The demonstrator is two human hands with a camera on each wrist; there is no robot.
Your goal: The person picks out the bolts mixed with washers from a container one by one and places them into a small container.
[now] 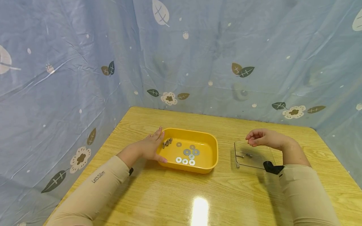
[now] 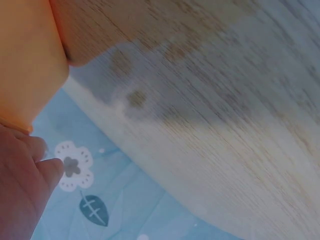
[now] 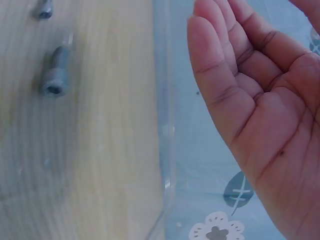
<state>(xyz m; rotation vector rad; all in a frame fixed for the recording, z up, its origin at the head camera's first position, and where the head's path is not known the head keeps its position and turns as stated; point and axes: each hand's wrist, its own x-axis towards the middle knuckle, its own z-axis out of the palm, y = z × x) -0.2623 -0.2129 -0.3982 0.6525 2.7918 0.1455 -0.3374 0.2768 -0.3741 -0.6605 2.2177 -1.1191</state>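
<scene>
My left hand [image 1: 150, 147] rests against the left end of a yellow plastic tray [image 1: 213, 153], fingers spread toward the back and thumb on the front rim. Inside the tray lie several flat metal washers [image 1: 187, 152] and a small group of screws [image 1: 167, 143] near its left wall. To the right, my right hand [image 1: 267, 138] hovers over a clear plastic piece [image 1: 258, 161], its fingers loosely bent. No object shows in its palm. Two socket-head screws, one of them nearer the camera in the right wrist view [image 3: 55, 75], lie at the clear piece.
A wooden table [image 1: 158, 194] carries everything. Blue patterned cloth [image 1: 198, 62] hangs behind it and along the left side. A black wrist mount [image 1: 272, 169] sits on the right forearm, close to the clear piece's front edge.
</scene>
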